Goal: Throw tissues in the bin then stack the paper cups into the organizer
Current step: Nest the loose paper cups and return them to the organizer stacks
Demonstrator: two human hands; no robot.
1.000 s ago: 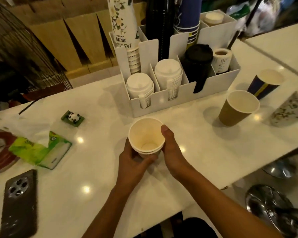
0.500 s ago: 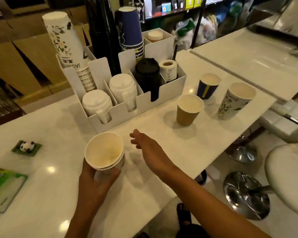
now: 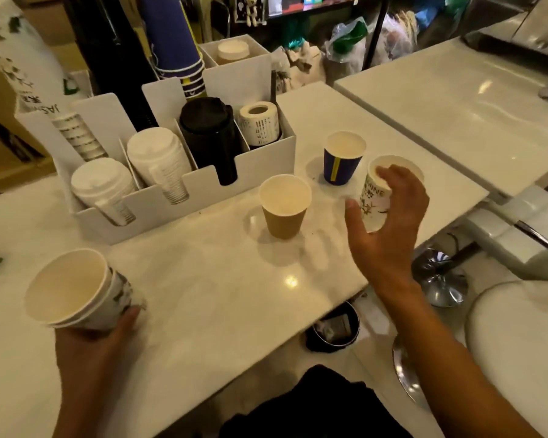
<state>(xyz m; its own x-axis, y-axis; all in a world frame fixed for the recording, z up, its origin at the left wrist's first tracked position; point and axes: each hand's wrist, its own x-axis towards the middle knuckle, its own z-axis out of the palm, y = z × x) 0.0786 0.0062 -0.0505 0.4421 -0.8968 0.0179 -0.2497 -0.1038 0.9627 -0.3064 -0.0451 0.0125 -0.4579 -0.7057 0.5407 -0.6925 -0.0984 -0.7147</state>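
Note:
My left hand [image 3: 98, 352] holds a short stack of white patterned paper cups [image 3: 76, 289], tilted, above the near left of the counter. My right hand [image 3: 389, 216] reaches around a white floral paper cup [image 3: 374, 197] near the counter's right edge; the fingers curl over its rim and far side with the thumb still apart. A brown cup [image 3: 283, 205] and a blue cup with a yellow stripe [image 3: 342, 159] stand upright to its left. The white organizer [image 3: 178, 188] at the back holds stacks of cups and lids.
A small dark bin [image 3: 332, 327] sits on the floor under the counter's edge. Chrome stool bases [image 3: 440, 279] and a white stool seat [image 3: 519, 343] stand to the right. A second white counter [image 3: 456, 105] adjoins at the right. A label roll [image 3: 258, 123] sits in the organizer.
My right hand left the stacked cups and reached right to the floral cup. My left hand keeps the stack, now lower left in view as my head turned right.

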